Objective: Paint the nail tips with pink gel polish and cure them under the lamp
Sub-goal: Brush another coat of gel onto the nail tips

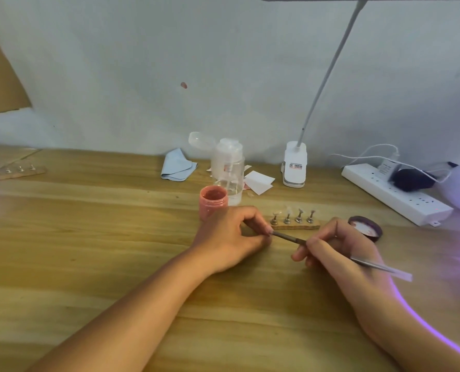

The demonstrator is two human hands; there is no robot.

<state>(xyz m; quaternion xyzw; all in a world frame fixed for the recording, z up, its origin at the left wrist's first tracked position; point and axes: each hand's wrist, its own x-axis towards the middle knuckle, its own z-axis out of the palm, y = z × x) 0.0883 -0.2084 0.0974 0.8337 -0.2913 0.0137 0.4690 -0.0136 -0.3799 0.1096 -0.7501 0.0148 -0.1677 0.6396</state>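
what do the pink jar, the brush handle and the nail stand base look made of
The pink jar: likely matte plastic, threaded neck. The brush handle: seems metal, grey sheen. The nail stand base: tan, maybe wood or cork.

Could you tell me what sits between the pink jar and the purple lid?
A wooden strip holding four nail-tip stands, seen in the head view.

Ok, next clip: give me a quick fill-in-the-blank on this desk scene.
The open pink round jar stands nearest the ___ hand. The small wooden stand carries ___ metal holders. The right hand, gripping a thin silver-handled brush, has a round ___ lid behind it. Missing: left; four; purple.
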